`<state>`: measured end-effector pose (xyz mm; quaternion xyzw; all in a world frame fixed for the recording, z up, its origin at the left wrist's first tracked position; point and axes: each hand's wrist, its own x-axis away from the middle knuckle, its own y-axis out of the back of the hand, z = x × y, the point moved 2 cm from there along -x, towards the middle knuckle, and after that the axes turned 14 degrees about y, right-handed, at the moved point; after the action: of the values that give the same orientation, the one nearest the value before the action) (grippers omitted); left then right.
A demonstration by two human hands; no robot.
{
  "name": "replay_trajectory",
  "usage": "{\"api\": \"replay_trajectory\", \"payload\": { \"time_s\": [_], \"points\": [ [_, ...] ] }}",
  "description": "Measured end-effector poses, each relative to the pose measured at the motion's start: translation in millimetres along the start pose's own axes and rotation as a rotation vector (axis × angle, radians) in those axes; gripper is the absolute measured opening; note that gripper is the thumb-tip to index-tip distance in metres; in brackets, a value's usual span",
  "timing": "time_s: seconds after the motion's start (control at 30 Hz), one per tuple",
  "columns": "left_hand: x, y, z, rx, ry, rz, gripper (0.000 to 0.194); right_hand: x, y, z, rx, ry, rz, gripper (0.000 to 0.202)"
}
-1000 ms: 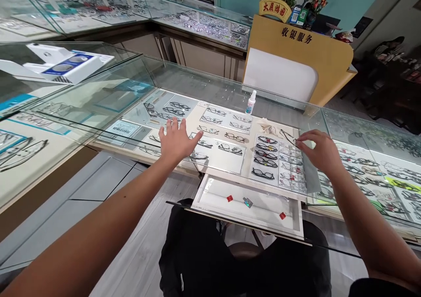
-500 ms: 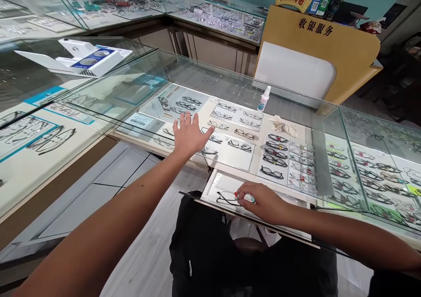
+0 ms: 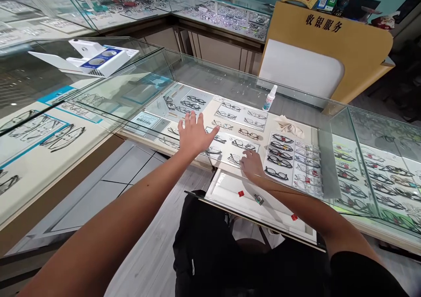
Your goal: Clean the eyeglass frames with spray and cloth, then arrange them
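My left hand (image 3: 194, 135) is spread flat, palm down, over the display case, with nothing in its grasp; rows of eyeglasses lie around and below it. At the front of the display, my right hand (image 3: 252, 164) has its fingers closed at the side of a pair of dark-framed eyeglasses (image 3: 234, 159), which it partly covers. Just behind that pair lies another pair of black glasses (image 3: 243, 144). Below my right forearm the pulled-out white drawer (image 3: 223, 185) holds a red tag (image 3: 241, 193), a small grey-green item (image 3: 259, 199) and another red tag (image 3: 294, 217).
A tray of dark glasses (image 3: 279, 159) sits to the right, beside clear-framed ones (image 3: 307, 167). Farther back are a white spray bottle (image 3: 270, 98) and a beige cloth (image 3: 289, 127). An open white box (image 3: 108, 62) rests on the glass at left.
My right hand has moved from the drawer up and forward into the display, carrying the eyeglasses. The red tags now show in the drawer. My left hand stays spread in place.
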<state>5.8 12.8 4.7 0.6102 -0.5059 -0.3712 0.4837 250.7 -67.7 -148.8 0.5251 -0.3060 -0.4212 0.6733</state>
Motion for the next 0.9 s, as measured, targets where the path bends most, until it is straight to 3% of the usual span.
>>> {"api": "replay_trajectory", "payload": {
  "time_s": [0.23, 0.47, 0.63, 0.73, 0.83, 0.9],
  "points": [
    [1, 1.6, 0, 0.004, 0.007, 0.01, 0.103, -16, -17, -4, 0.038, -0.012, -0.001, 0.028],
    [1, 1.8, -1, 0.001, 0.004, 0.005, 0.103, -20, 1, 2, 0.037, -0.04, 0.036, 0.029],
    [0, 0.3, -1, 0.003, 0.004, -0.009, 0.103, 1, 36, 45, -0.007, 0.025, 0.043, 0.028],
    [0, -0.5, -1, 0.006, -0.003, -0.021, 0.104, 24, 70, 78, -0.236, 0.118, 0.069, 0.033],
    [-2, -2.2, 1, 0.011, -0.01, -0.027, 0.106, 58, 107, 105, -0.496, 0.234, 0.232, 0.044],
    [-4, -3.6, 2, 0.018, -0.01, -0.027, 0.107, 87, 126, 116, -0.498, 0.319, 0.31, 0.05]
  ]
}}
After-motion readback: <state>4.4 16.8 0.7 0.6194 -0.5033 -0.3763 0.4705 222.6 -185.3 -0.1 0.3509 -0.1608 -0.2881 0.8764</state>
